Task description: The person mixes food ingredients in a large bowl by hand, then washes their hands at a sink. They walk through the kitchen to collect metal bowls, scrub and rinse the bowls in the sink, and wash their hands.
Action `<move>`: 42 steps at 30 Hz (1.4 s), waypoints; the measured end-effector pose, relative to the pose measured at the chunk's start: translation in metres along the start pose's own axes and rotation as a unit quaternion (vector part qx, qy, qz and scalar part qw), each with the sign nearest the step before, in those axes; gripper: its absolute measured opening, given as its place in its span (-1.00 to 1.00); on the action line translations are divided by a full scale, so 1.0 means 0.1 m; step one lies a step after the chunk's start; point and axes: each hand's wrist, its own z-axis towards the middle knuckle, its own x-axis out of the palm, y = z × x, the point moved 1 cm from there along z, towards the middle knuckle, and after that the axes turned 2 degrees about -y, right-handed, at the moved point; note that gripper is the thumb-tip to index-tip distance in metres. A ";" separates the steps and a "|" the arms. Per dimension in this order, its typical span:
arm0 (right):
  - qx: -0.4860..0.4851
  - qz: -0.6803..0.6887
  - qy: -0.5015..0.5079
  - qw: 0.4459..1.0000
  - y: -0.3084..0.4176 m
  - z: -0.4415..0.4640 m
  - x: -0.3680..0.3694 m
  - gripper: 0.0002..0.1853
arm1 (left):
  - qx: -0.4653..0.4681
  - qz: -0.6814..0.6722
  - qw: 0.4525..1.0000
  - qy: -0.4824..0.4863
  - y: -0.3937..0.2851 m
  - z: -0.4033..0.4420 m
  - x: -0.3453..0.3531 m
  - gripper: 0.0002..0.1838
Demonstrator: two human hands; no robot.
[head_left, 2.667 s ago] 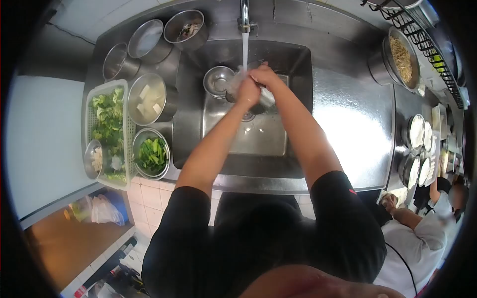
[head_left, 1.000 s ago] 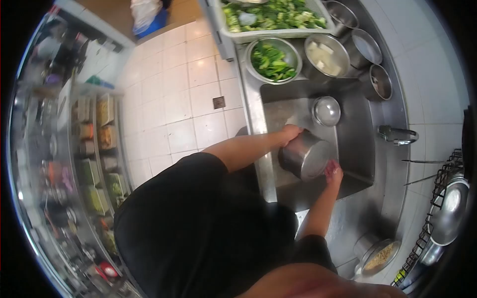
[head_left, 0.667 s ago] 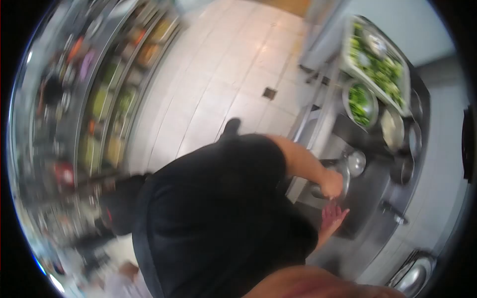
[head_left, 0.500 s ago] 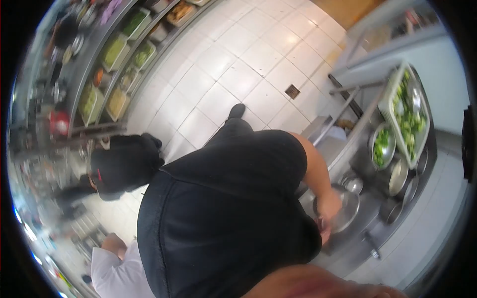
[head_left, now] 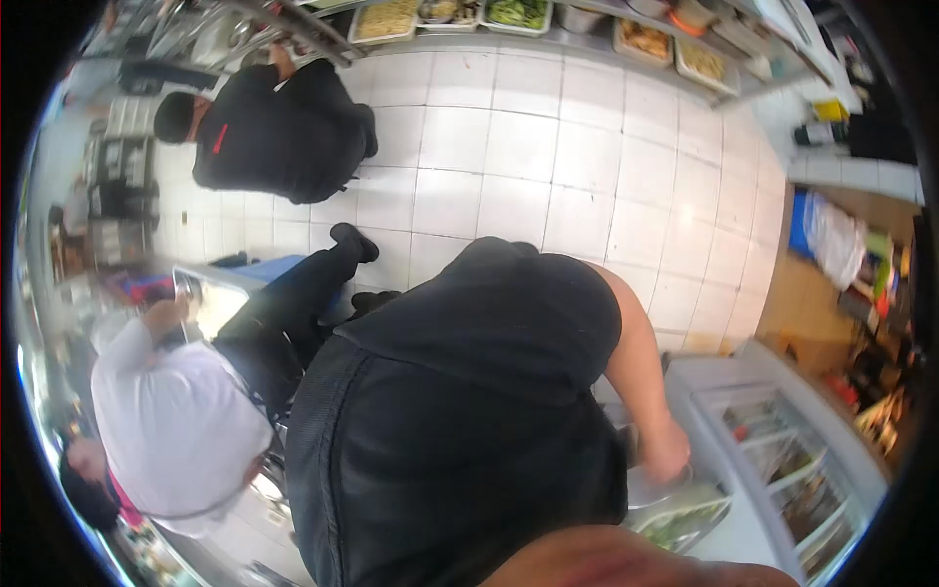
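So we've got a left hand (head_left: 665,452) down at the edge of a metal vessel (head_left: 648,487), which is just beside a container of greens (head_left: 673,529) and near a pale cabinet (head_left: 699,391). The fingers look curled around the rim, but blur and the angle hide the tips, so we can't tell whether that's a firm grip. The right hand is out of sight beyond the black-shirted torso (head_left: 469,421), so no idea what that one's doing. Our worry: if only a few fingers have the rim, the vessel could tip or slide, and this close to the greens it could knock into them — we can't see what's inside it, either. The other risk is traffic: a co-worker in white (head_left: 176,430) is near, behind the wearer's back, so a blind step or wide swing could mean a bump. A co-worker in black (head_left: 284,132) is further off across the tiled floor (head_left: 587,225), so less of a concern. Branding-wise we get basically nothing — a small red mark (head_left: 220,139) on that dark shirt is too tiny to read, and the food trays (head_left: 383,22) show no lettering we can make out.
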 end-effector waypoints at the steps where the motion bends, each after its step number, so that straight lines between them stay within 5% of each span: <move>1: -0.003 -0.009 0.020 1.000 0.19 0.15 0.21 -0.35 | -0.013 0.017 1.000 -0.003 0.24 -0.06 -0.17 -0.80; 3: -0.008 -0.024 0.057 0.998 0.56 0.51 0.61 -0.35 | -0.120 0.008 0.986 -0.117 0.77 -0.14 -0.50 -0.86; 5: -0.015 -0.031 0.093 0.995 0.93 0.91 0.99 -0.35 | -0.191 0.008 0.979 -0.077 1.30 -0.20 -0.70 -0.82; 7: -0.024 -0.040 0.131 0.990 1.36 1.31 1.46 -0.35 | -0.383 -0.022 0.902 -0.199 1.82 -0.32 -0.94 -0.58; 8: -0.035 -0.048 0.144 0.988 1.58 1.52 1.70 -0.35 | -0.387 -0.012 0.901 -0.198 2.08 -0.36 -1.09 -0.58; 10: -0.067 -0.088 0.143 0.984 2.08 1.96 2.24 -0.35 | -0.623 -0.166 0.750 -0.148 2.64 -0.43 -1.33 -0.37; 12: -0.055 -0.118 0.150 0.980 2.60 2.62 2.67 -0.53 | -0.661 -0.159 0.722 -0.132 3.39 -0.51 -1.32 -0.28; 13: -0.123 -0.136 0.117 0.976 2.85 3.01 2.92 -0.38 | -0.688 -0.193 0.688 -0.126 3.72 -0.50 -1.39 -0.25; 14: -0.142 -0.140 0.162 0.966 3.08 3.06 3.31 -0.41 | -0.728 -0.293 0.611 -0.103 3.80 -0.55 -1.76 -0.24; 19: -0.177 -0.283 0.314 0.889 4.75 2.87 5.06 -0.61 | -0.737 -0.265 0.534 -0.318 4.79 -0.68 -2.58 -0.33; 21: -0.244 -0.431 0.372 0.785 5.45 3.48 5.67 -0.69 | -0.744 -0.261 0.497 -0.362 5.16 -0.78 -2.84 -0.35; 24: -0.323 -0.280 0.471 0.771 6.02 3.11 6.60 -0.74 | -0.746 -0.276 0.464 -0.389 5.70 -0.89 -3.17 -0.39; 26: -0.239 -0.130 0.572 0.774 6.15 3.05 7.22 -0.73 | -0.750 -0.281 0.457 -0.388 6.11 -0.97 -3.39 -0.41; 28: -0.217 -0.216 0.602 0.738 6.03 3.03 7.85 -0.74 | -0.754 -0.298 0.465 -0.356 6.58 -0.98 -3.47 -0.44; 29: -0.277 -0.333 0.555 0.710 6.03 3.32 8.09 -0.76 | -0.754 -0.305 0.476 -0.334 6.86 -0.98 -3.51 -0.45; 30: -0.465 -0.440 0.466 0.610 5.98 3.84 8.35 -0.74 | -0.740 -0.304 0.507 -0.321 7.19 -0.96 -3.53 -0.49; 32: -0.471 -0.443 0.446 0.619 6.33 3.62 8.50 -0.69 | -0.707 -0.301 0.566 -0.299 7.86 -0.89 -3.56 -0.58; 33: -0.468 -0.440 0.418 0.643 6.57 3.73 8.39 -0.69 | -0.741 -0.326 0.487 -0.326 8.01 -0.68 -3.81 -0.59; 34: -0.435 -0.414 0.408 0.688 6.76 3.83 8.44 -0.68 | -0.746 -0.326 0.496 -0.302 8.43 -0.69 -3.67 -0.59; 35: -0.403 -0.384 0.410 0.722 6.85 3.91 8.62 -0.68 | -0.730 -0.278 0.560 -0.274 8.90 -0.95 -3.37 -0.59; 38: -0.316 -0.375 0.393 0.778 7.52 4.32 8.75 -0.65 | -0.733 -0.316 0.530 -0.285 9.45 -0.58 -3.81 -0.54; 40: -0.318 -0.313 0.429 0.785 7.83 4.95 9.10 -0.68 | -0.735 -0.309 0.509 -0.323 9.94 -0.44 -3.99 -0.51; 42: -0.346 -0.377 0.463 0.723 8.16 5.28 9.55 -0.67 | -0.742 -0.290 0.481 -0.365 10.42 -0.29 -4.10 -0.47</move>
